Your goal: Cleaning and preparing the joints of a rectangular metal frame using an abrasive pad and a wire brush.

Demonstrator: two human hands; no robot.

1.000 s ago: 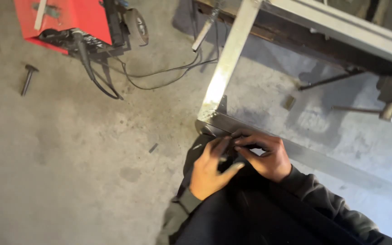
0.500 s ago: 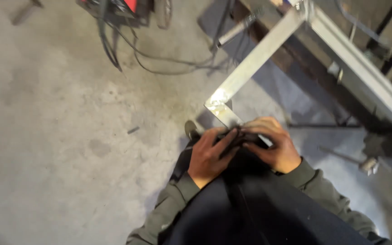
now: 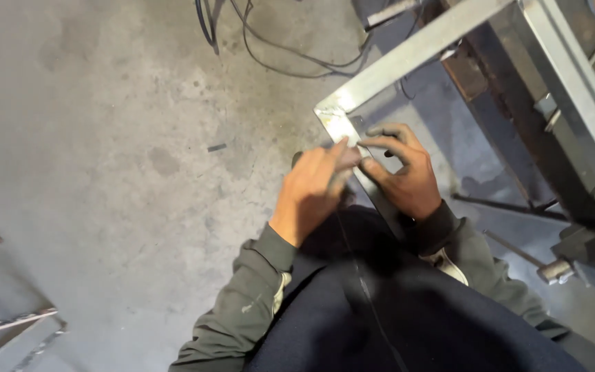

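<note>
Both hands work at the corner of a metal frame (image 3: 408,58) made of pale square bars, which lies low over the concrete floor (image 3: 105,138). The left hand (image 3: 311,189) rests on the frame's near bar with its fingers (image 3: 335,162) stretched almost straight and pressed together, the tips touching the bar just below the corner; it grips nothing that can be seen. The right hand (image 3: 404,172) lies just beside it on the inner side of the same bar, its fingers (image 3: 387,141) curled loosely and spread — whether they pinch a small part cannot be told, as the area is blurred. Fingertips of both hands meet at the bar. Obstructions: a second, heavier steel rail (image 3: 573,89) runs along the right edge, with dark clamps and rods (image 3: 518,207) under it, close to the right wrist. Black cables (image 3: 277,55) loop on the floor beyond the frame corner. A small dark scrap (image 3: 217,147) lies on the floor to the left of the hands. At the lower left edge part of another metal rack (image 3: 8,331) shows. Open room lies to the left of the hands — bare, stained grey concrete. The person's dark trousers (image 3: 394,317) and green sleeves (image 3: 242,303) fill the lower middle.
</note>
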